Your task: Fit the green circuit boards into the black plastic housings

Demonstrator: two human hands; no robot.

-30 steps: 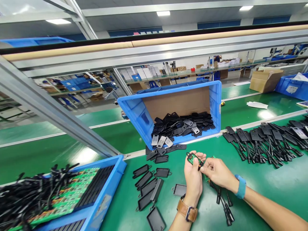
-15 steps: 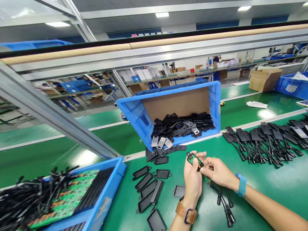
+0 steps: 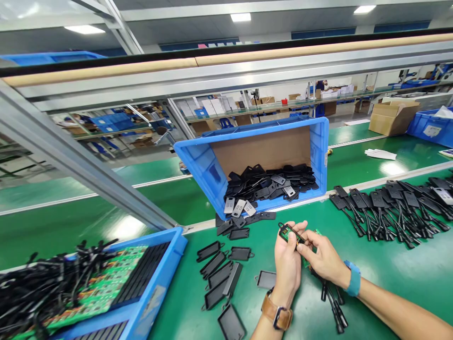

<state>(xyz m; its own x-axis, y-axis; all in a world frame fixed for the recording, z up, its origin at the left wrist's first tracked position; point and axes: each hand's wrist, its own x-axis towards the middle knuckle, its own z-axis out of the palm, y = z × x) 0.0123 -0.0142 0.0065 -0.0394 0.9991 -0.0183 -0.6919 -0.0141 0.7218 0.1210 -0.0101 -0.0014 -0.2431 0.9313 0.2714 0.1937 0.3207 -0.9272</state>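
My left hand is closed around a small black plastic case with a green circuit board in it, thumb on top of the board. My right hand pinches at the near end of the same case, thumb and forefinger together; the exact spot they grip is partly hidden. Beneath my right hand lie black cables with plug ends, beside a partly covered second green board. Several open black case shells lie to the left of my hands.
A tilted blue bin holds many black case covers. At lower left, a blue tray carries green boards with black cables. Finished-looking cased units with cables lie in a row at right. A metal post rises at left.
The right hand's fingers have moved slightly in over the near end of the case. The left hand still holds the case, and the whole view has shifted a little.
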